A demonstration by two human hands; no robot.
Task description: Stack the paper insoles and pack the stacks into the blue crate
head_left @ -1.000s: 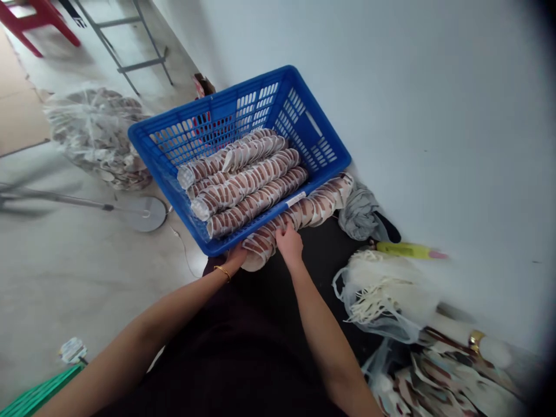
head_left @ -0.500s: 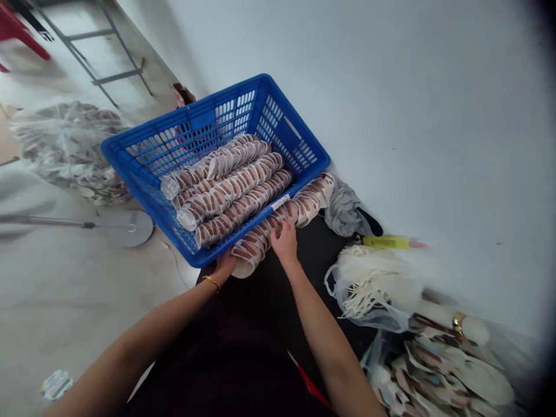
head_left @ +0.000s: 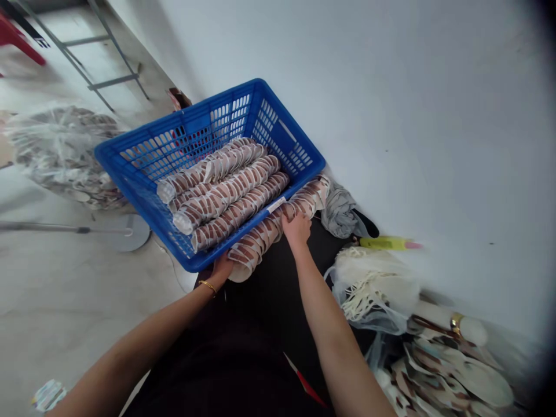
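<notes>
A long roll-like stack of nested brown-and-white pieces (head_left: pixel 256 246) lies along the near side of a blue plastic basket (head_left: pixel 145 214), partly under its rim. At the stack's near end, my left hand (head_left: pixel 222 269) is closed around its side, fingers mostly hidden by the rim and the stack. Farther along, my right hand (head_left: pixel 298 229) grips the same stack from the near side, thumb on top and fingers curled. Inside the basket, several similar stacks (head_left: pixel 230 188) lie side by side, some with clear wrap on their ends.
A grey cloth bundle (head_left: pixel 339 211), a yellow-green tube (head_left: pixel 384 242), a plastic bag of white strips (head_left: pixel 369 284) and loose cut pieces (head_left: pixel 452 370) lie along the wall at right. At left are a full clear bag (head_left: pixel 65 153), a round-based stand (head_left: pixel 130 233) and a metal frame (head_left: pixel 99 41).
My right hand has slid a little farther along the stack, away from me. My left hand stays at the near end. The whole view has shifted slightly.
</notes>
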